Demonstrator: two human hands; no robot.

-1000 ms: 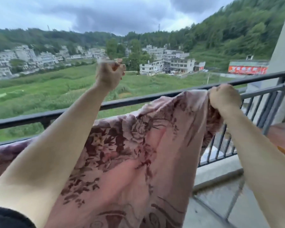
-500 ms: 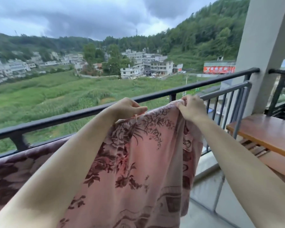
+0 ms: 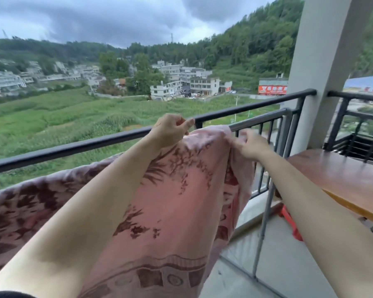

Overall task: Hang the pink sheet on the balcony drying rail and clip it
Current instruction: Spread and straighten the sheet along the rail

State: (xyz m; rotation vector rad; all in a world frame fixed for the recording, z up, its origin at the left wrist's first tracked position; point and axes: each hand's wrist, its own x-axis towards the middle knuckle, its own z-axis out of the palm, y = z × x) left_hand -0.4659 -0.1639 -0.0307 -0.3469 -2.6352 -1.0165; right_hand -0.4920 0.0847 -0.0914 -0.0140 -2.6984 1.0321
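Note:
The pink sheet [image 3: 177, 203] with dark red flower print hangs over the silver drying rail [image 3: 256, 121], which runs just inside the black balcony railing [image 3: 73, 147]. Its top edge is folded over the rail. My left hand [image 3: 170, 130] pinches the sheet's top edge at the rail, thumb and forefinger together. My right hand [image 3: 250, 145], blurred, grips the sheet's right edge just below the rail. To the left the sheet [image 3: 30, 201] stretches on along the rail. No clip can be made out.
A grey pillar [image 3: 323, 72] stands at the right, with a brown wooden table [image 3: 336, 177] below it. The rack's thin metal leg [image 3: 265, 229] reaches the tiled floor [image 3: 289, 265]. Something red [image 3: 291, 224] lies under the table. Beyond the railing lie fields and houses.
My left hand came down from above the railing to the sheet's top edge. My right hand slid from the rail top to the sheet's right edge. The view turned to the right.

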